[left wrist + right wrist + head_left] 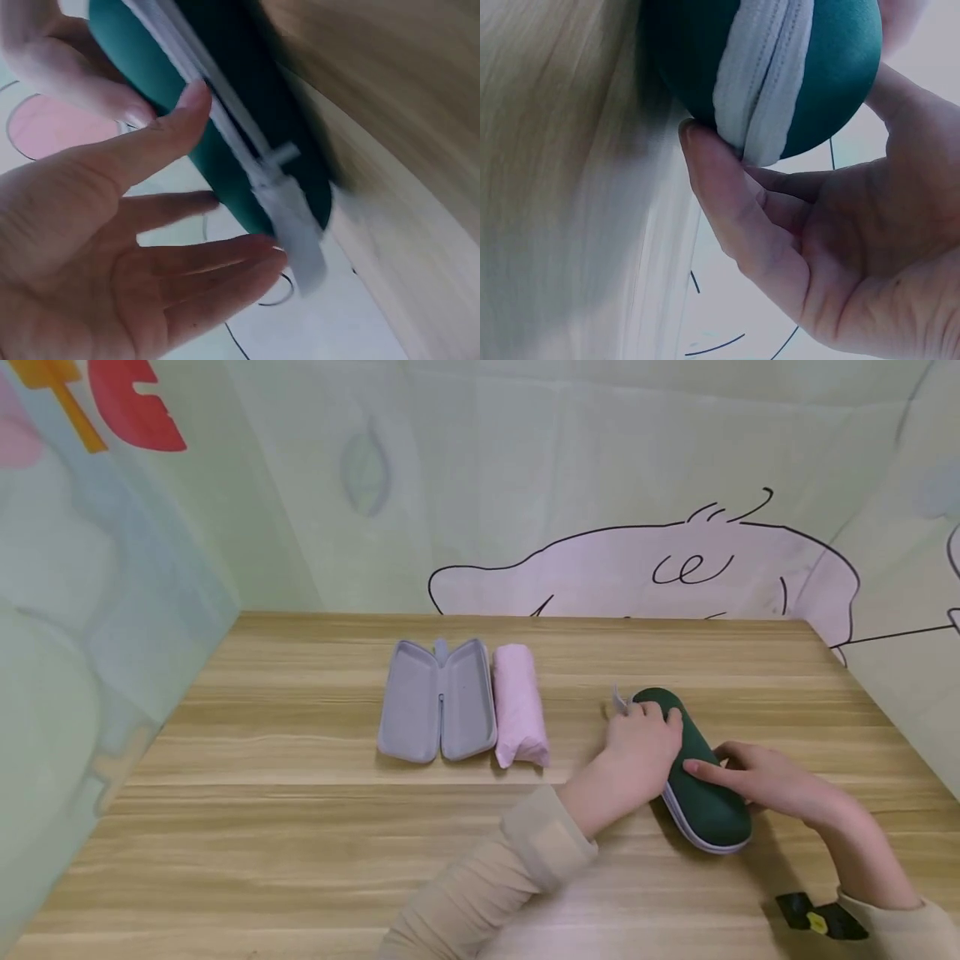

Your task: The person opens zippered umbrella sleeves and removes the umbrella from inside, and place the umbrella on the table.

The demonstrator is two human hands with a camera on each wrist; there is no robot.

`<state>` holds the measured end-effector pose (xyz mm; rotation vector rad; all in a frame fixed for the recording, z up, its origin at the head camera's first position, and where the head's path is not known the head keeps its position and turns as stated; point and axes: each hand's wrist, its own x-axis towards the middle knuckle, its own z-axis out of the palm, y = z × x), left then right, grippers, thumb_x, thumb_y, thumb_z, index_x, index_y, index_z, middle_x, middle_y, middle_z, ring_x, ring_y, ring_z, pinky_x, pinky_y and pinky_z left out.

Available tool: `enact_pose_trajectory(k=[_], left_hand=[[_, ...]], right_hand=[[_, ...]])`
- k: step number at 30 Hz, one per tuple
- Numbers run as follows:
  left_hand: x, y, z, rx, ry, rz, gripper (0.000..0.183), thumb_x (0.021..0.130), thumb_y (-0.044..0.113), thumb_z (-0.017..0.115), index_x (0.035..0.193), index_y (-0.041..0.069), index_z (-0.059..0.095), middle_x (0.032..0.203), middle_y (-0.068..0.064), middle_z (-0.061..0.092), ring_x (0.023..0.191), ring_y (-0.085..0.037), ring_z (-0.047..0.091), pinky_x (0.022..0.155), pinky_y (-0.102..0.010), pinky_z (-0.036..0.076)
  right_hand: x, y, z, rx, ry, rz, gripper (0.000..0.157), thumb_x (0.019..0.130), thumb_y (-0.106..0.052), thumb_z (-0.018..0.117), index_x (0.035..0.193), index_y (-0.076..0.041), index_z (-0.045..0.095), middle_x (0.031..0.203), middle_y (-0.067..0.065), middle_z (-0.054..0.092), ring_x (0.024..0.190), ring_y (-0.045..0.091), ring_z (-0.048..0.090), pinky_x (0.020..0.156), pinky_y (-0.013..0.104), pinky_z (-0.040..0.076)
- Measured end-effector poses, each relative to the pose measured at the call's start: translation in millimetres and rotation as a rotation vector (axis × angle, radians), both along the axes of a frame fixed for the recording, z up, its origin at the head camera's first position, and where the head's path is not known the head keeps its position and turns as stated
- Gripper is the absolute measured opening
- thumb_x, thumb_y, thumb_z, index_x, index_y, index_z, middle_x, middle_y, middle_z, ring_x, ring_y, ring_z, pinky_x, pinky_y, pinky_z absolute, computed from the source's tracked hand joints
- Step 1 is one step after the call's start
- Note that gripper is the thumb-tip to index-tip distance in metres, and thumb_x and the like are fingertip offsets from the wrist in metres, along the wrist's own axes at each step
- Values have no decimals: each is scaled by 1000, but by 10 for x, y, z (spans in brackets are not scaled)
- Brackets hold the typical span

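A dark green zip case (708, 810) with a pale zip band lies slanted on the right of the table. At its far end, my left hand (641, 747) reaches over the top. In the left wrist view its thumb (195, 101) touches the zip band, while the longer fingers extend fairly straight beside a pale strap (300, 240) at the case's end. My right hand (776, 781) grips the case from the right, thumb on top and other fingers at the side. In the right wrist view a curled finger (727, 180) touches the rounded near end.
An opened grey case (408, 710) lies left of the middle, its two halves spread. Right beside it is a pink wrapped bundle (517, 706). Printed cloth (300, 485) hangs behind the table, and a black and yellow bow (817, 922) shows near the right sleeve.
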<state>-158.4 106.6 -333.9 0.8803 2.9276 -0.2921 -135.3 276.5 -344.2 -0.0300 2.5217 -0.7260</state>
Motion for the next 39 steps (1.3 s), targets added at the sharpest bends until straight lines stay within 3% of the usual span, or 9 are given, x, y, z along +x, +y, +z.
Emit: enact_pose_trajectory(k=[4,9,14,17,22,26,30,36,39], left_hand=[[94,39,39,40,-61,35,61,88,44,50,142,24,29,136,-4,46,118,-17,51,81,-26,52],[149,48,34,145,-79,26,59,86,46,53,138,24,36,131,-8,52,113,-17,55,71,-25,54],[174,76,13,216,-47,54,54,87,50,51,134,23,43,122,-7,58,103,-17,58,61,-23,53],[189,81,-9,233,-4,56,56,86,55,47,132,23,46,118,-8,60,98,-18,59,58,-23,51],[192,95,-37,230,36,41,62,85,61,44,132,21,46,119,-7,60,101,-20,59,65,-23,51],[202,120,-56,228,36,31,64,86,62,41,134,19,44,120,-7,60,109,-22,57,83,-25,49],[226,147,-86,227,51,38,68,85,65,39,135,19,42,117,-7,62,108,-23,56,86,-25,46],[255,227,-100,148,46,93,79,81,74,32,139,20,34,115,-2,64,113,-25,55,90,-29,42],[281,341,-109,68,51,167,88,75,82,27,141,24,30,120,-2,61,116,-27,54,82,-29,45]], right_hand=[[6,-2,-1,-16,8,0,65,90,-50,46,122,6,45,103,15,59,85,17,58,65,30,52],[7,14,4,-37,-3,-1,64,93,-49,40,125,6,44,109,20,56,89,20,58,66,33,54],[21,59,9,-101,-12,-5,54,99,-38,27,126,7,43,103,17,58,83,19,57,67,36,54],[27,79,7,-130,-17,4,43,100,-23,26,125,9,42,98,15,60,79,18,59,67,36,54],[28,99,5,-173,-11,30,34,93,-4,31,121,10,44,90,13,62,76,18,60,65,34,54],[22,125,8,-199,-3,49,31,91,0,35,118,11,46,86,11,61,73,18,60,63,31,54],[8,149,3,-222,-21,49,31,89,0,36,117,10,47,89,11,62,76,19,60,64,31,54],[-14,150,4,-250,-31,41,33,87,2,36,117,9,46,94,13,60,79,19,60,65,31,54],[-15,147,9,-239,-13,42,32,88,2,35,117,7,48,91,12,57,77,17,58,64,30,53]])
